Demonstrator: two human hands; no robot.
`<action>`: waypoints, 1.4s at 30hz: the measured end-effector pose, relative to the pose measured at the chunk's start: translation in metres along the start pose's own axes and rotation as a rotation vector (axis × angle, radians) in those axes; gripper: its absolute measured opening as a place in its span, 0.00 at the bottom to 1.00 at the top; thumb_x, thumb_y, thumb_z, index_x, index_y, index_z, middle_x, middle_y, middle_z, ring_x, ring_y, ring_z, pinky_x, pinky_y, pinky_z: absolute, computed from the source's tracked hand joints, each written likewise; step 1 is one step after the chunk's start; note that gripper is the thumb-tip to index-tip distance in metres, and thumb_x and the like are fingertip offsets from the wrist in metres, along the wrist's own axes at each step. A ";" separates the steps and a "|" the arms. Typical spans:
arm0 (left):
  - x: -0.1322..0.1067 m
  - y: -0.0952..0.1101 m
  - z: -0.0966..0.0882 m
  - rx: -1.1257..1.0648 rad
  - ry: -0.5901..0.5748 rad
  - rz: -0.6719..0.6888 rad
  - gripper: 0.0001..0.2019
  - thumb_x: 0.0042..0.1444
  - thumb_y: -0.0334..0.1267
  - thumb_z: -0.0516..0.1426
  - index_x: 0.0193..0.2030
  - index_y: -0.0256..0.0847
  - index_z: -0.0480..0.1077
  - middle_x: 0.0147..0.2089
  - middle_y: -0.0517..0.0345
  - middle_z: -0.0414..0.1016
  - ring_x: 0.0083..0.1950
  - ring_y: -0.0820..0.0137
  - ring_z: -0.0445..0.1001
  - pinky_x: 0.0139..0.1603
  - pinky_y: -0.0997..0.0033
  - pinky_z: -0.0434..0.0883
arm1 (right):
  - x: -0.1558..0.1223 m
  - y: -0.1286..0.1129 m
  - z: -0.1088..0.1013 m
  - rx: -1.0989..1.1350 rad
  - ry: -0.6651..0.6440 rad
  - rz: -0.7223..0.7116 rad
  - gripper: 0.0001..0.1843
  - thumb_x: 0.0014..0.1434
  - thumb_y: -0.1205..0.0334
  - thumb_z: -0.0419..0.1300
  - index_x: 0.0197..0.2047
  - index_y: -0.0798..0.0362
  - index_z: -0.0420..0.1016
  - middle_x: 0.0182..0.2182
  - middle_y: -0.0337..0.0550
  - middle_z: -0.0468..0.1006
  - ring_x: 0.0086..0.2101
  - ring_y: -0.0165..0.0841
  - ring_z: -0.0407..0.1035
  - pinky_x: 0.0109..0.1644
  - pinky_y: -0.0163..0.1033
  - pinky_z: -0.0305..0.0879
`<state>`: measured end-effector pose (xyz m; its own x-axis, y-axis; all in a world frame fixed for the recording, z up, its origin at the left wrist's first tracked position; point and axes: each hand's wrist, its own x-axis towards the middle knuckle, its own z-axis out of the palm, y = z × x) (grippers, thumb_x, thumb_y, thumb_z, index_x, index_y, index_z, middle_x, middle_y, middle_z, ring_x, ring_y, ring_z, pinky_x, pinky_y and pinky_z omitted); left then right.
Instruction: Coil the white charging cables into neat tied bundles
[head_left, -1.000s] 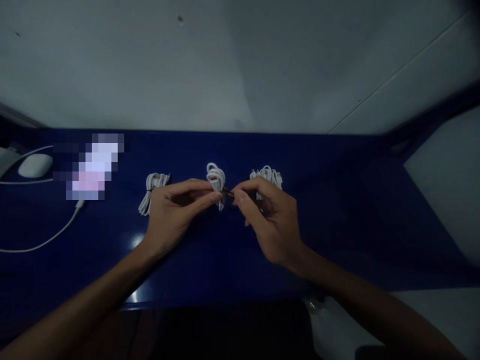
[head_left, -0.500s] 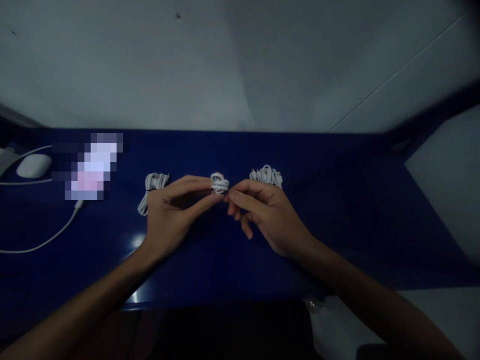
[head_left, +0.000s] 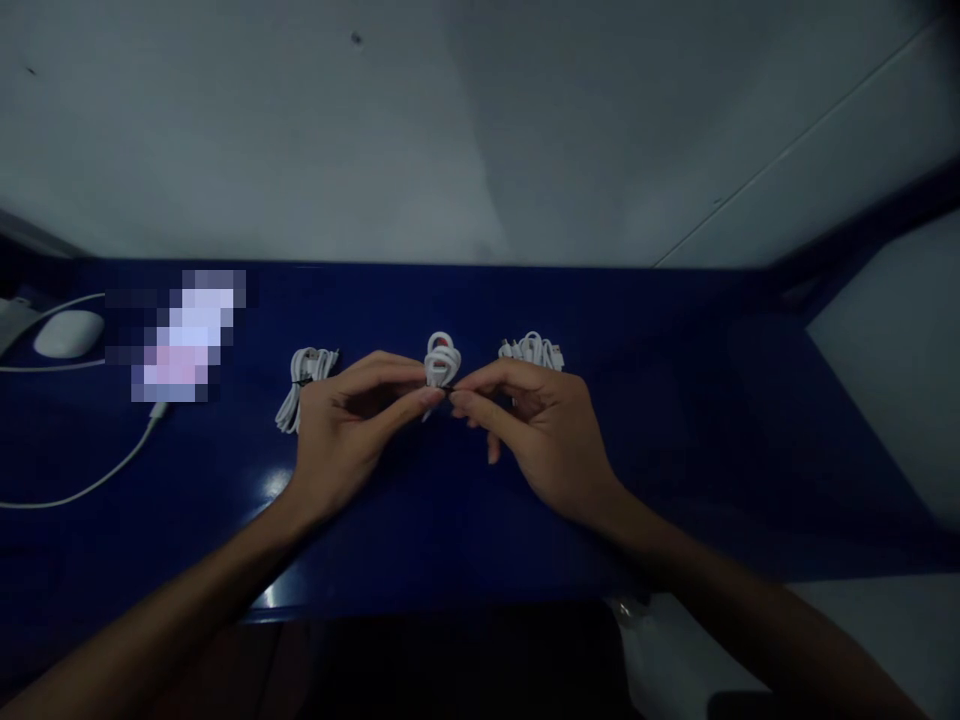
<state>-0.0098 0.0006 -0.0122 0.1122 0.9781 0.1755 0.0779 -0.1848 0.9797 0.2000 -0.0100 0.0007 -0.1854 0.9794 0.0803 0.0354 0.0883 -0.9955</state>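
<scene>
A small coiled white cable (head_left: 442,362) is pinched between the fingertips of both hands above a blue table (head_left: 675,440). My left hand (head_left: 352,425) grips it from the left with thumb and forefinger closed. My right hand (head_left: 536,430) pinches it from the right, apparently at a thin dark tie round the coil. Another coiled white cable (head_left: 304,380) lies on the table just left of my left hand. A third white bundle (head_left: 534,350) lies behind my right hand, partly hidden by its fingers.
At the far left are a white mouse (head_left: 67,333), a blurred bright object (head_left: 180,335) and a long white cord (head_left: 90,480) trailing over the table. A pale wall (head_left: 480,130) rises behind the table. The table's front edge runs near the bottom.
The coil between my fingers has turned: it stood upright, lay flatter half a second ago, and stands upright again. My right hand has shifted slightly up and closer to the coil.
</scene>
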 end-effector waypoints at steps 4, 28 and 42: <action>0.000 -0.001 0.000 -0.074 -0.050 -0.096 0.04 0.64 0.36 0.72 0.45 0.47 0.88 0.45 0.57 0.86 0.45 0.66 0.84 0.48 0.67 0.79 | -0.001 0.001 0.002 -0.077 0.086 -0.083 0.03 0.69 0.61 0.73 0.40 0.48 0.88 0.34 0.37 0.85 0.25 0.27 0.74 0.22 0.32 0.71; 0.003 0.007 -0.003 -0.113 -0.259 -0.110 0.09 0.70 0.39 0.67 0.53 0.54 0.89 0.46 0.55 0.88 0.48 0.64 0.84 0.53 0.63 0.78 | 0.000 0.002 0.002 -0.498 0.138 -0.555 0.08 0.69 0.72 0.72 0.43 0.49 0.84 0.32 0.36 0.85 0.33 0.32 0.72 0.39 0.42 0.72; 0.001 0.008 -0.006 -0.285 -0.475 -0.198 0.19 0.78 0.43 0.56 0.44 0.42 0.88 0.37 0.49 0.85 0.45 0.60 0.82 0.54 0.58 0.74 | 0.005 0.011 -0.004 -0.190 0.137 -0.290 0.19 0.58 0.57 0.82 0.46 0.44 0.77 0.35 0.35 0.78 0.32 0.34 0.74 0.31 0.41 0.71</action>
<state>-0.0149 0.0006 -0.0040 0.5597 0.8286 -0.0118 -0.1196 0.0949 0.9883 0.2035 -0.0037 -0.0100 -0.0816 0.9226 0.3770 0.1848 0.3857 -0.9039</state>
